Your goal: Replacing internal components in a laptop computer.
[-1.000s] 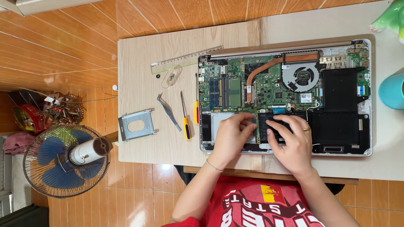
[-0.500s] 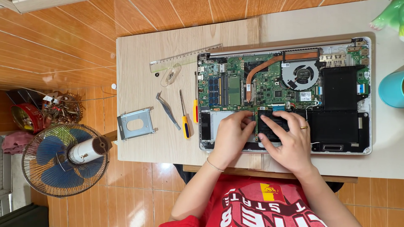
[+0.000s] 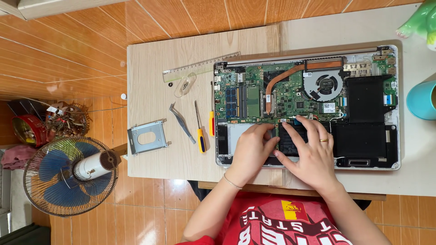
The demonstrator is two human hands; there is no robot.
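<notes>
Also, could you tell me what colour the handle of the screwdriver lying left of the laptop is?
Yellow, with a dark tip end; the screwdriver shows clearly in the head view.

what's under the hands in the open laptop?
The left hand rests on a silver rectangular drive bay; the right hand covers a black rectangular module. Whatever lies beneath the palms is hidden.
</notes>
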